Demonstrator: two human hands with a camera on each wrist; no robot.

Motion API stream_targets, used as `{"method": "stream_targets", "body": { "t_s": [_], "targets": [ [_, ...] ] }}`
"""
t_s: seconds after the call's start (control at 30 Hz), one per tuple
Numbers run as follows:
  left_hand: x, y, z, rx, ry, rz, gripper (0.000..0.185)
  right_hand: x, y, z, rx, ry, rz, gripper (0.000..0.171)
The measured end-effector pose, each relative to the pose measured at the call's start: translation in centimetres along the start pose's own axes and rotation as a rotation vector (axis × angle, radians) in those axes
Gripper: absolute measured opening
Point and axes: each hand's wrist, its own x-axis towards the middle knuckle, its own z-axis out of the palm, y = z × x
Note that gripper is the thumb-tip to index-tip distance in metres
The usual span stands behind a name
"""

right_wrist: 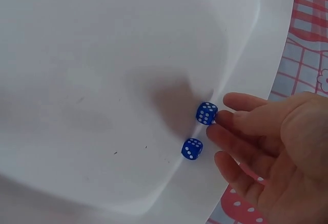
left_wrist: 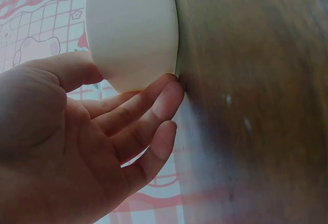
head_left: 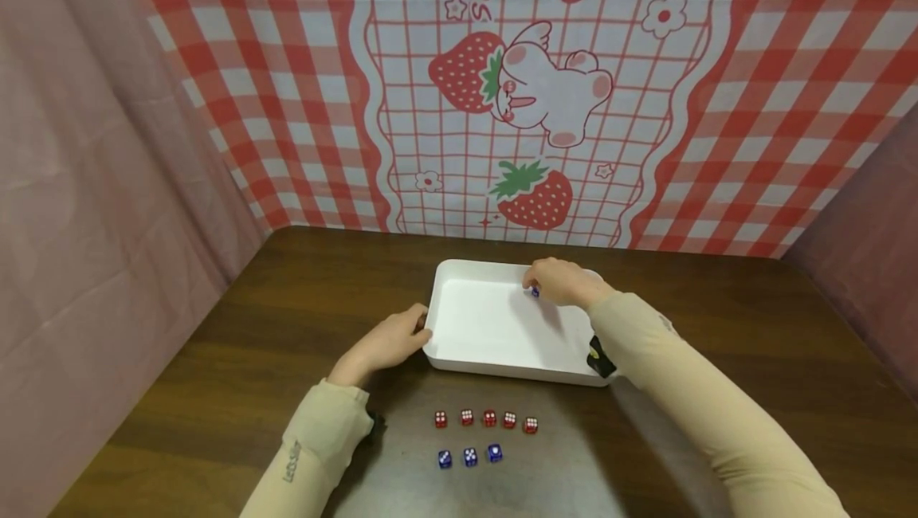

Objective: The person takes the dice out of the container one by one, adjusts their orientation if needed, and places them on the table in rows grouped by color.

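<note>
A white rectangular tray (head_left: 495,331) lies on the table, its left end held by my left hand (head_left: 387,340). In the left wrist view the thumb is at the rim and the bent fingers are against the tray's end (left_wrist: 133,39). My right hand (head_left: 562,280) reaches in over the tray's far side. In the right wrist view its fingertips (right_wrist: 212,131) are at a blue die (right_wrist: 206,113), with the thumb a little back from it. A second blue die (right_wrist: 192,148) sits close by, along the tray's inner edge.
In front of the tray stands a row of several red dice (head_left: 490,418). Nearer still are three blue dice (head_left: 469,457). A checked strawberry cloth (head_left: 531,88) hangs behind the brown table (head_left: 344,271), and a pink curtain (head_left: 107,183) hangs at the left.
</note>
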Motion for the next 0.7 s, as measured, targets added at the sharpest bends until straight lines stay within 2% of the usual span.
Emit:
{"method": "stream_targets", "body": {
  "t_s": [0.7],
  "targets": [
    [-0.11, 0.04, -0.16, 0.004, -0.008, -0.001, 0.026, -0.09, 0.16, 0.00, 0.046, -0.004, -0.037, 0.011]
  ]
}}
